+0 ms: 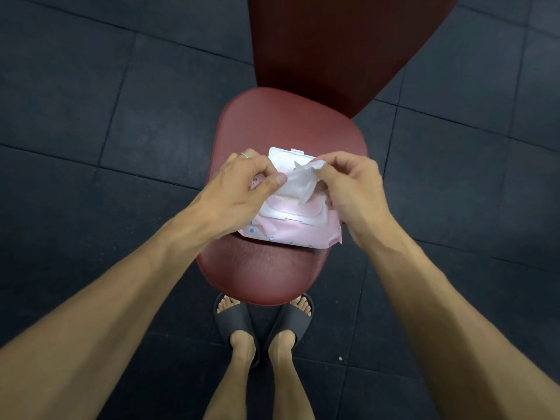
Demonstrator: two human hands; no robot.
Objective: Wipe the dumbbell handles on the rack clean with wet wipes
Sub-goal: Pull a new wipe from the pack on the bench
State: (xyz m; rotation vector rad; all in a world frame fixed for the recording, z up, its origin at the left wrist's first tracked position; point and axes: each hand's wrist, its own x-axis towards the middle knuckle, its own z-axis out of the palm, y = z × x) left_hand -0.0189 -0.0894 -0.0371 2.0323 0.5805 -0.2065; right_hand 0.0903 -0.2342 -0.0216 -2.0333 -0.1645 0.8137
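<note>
hands pinch one wipe (298, 180): left hand (247, 189), right hand (351, 189), over open pack (291, 225) on seat (266, 268).

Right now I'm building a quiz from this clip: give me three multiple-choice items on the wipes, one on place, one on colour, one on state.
1. Where does the wet wipe pack lie?
A. on the floor
B. on the red bench seat
C. on a rack

2. What colour is the pack's wrapper?
A. pink
B. green
C. black

3. How is the pack's lid?
A. taped shut
C. torn off
B. flipped open

Key: 1 B, the pack rests on the seat pad. 2 A, pink film shows below the opening. 3 B, the lid stands up behind the wipe that the left hand and right hand pinch.
</note>
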